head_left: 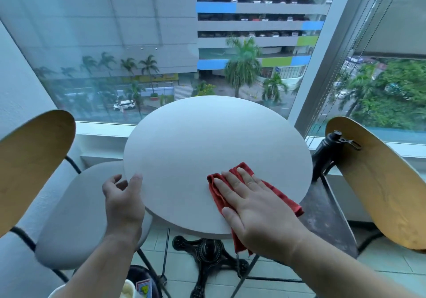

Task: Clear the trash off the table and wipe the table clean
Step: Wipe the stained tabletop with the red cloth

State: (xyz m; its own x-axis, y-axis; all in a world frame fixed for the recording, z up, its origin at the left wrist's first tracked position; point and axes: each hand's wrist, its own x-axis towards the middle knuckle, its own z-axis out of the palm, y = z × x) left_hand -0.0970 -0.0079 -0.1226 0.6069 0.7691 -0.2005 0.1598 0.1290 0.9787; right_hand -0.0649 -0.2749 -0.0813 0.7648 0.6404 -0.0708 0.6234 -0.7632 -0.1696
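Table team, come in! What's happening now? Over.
Right hand flat on red cloth. Left hand grips edge of white round table. Black bottle beside table, not in the way.

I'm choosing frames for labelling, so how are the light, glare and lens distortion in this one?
Head view: soft, even daylight, no hard shadows on the table; faint reflections haze the window glass at left; the wide lens leans the window frame inward; the red cloth, left hand and right hand are sharp; the bottom edge looks softer.
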